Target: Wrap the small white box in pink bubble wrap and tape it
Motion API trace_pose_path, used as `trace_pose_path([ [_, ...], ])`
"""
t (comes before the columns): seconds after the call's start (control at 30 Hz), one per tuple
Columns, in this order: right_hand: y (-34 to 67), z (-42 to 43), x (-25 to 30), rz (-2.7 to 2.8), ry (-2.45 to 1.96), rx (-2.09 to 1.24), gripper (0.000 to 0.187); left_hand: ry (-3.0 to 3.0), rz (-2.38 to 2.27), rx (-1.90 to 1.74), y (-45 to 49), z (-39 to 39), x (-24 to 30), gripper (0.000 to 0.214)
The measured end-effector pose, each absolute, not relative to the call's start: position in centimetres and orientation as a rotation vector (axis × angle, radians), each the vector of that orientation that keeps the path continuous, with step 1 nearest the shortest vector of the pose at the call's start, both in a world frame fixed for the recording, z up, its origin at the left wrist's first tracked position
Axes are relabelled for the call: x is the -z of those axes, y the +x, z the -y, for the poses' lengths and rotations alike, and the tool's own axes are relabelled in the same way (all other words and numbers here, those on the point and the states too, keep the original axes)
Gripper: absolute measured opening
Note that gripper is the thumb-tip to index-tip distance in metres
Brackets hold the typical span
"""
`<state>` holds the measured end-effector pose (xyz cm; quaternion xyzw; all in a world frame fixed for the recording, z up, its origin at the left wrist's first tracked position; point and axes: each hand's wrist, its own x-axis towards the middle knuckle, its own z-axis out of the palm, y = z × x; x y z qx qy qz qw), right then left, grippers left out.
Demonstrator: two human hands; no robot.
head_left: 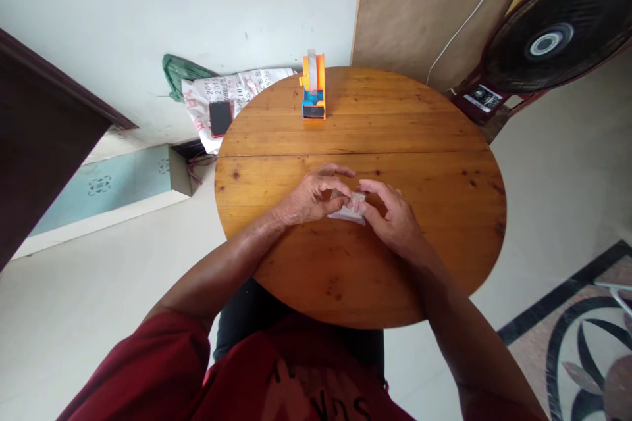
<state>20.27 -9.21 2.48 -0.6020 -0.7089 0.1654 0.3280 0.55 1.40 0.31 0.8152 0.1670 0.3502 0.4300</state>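
Both my hands rest on a round wooden table [424, 164] near its middle. My left hand [311, 197] and my right hand [392, 220] meet over a small pale folded packet or paper [349, 209] lying flat on the wood. The fingers of both hands are curled and pinch its edges. Most of the packet is hidden under my fingers, and I cannot make out what it is. At the far edge of the table stands an orange and blue tape dispenser [314, 89], well away from both hands.
A black floor fan [553, 39] stands at the back right beside a brown board. A printed white sack [232, 95] with a dark phone [220, 118] on it and a green bag [180, 72] lie on the floor behind the table, left. A dark door is at far left.
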Motion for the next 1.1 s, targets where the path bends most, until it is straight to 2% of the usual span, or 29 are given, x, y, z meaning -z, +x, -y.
trace_pose_path([
  [0.13, 20.2, 9.5, -3.1, 1.967, -1.592, -0.47, 0.063, 2.036, -0.413, -0.898, 0.5, -1.4, -0.4, 0.016],
  [0.2, 20.1, 9.4, -2.7, 2.026, -1.597, -0.414, 0.073, 2.024, -0.4, -0.9, 0.5, -1.4, -0.5, 0.018],
  [0.5, 20.0, 8.7, -0.9, 2.064, -1.579, -0.238, 0.064, 2.112, -0.374, -0.944, 0.5, -1.4, -0.2, 0.008],
  [0.9, 20.0, 8.7, -0.6, 2.028, -1.573, -0.259, 0.075, 2.322, -0.23, -1.13, 1.1, -1.4, -1.0, 0.008],
  [1.1, 19.9, 8.6, -0.5, 2.036, -1.573, -0.258, 0.078, 2.283, -0.318, -1.172, 1.0, -1.1, -0.8, 0.007],
])
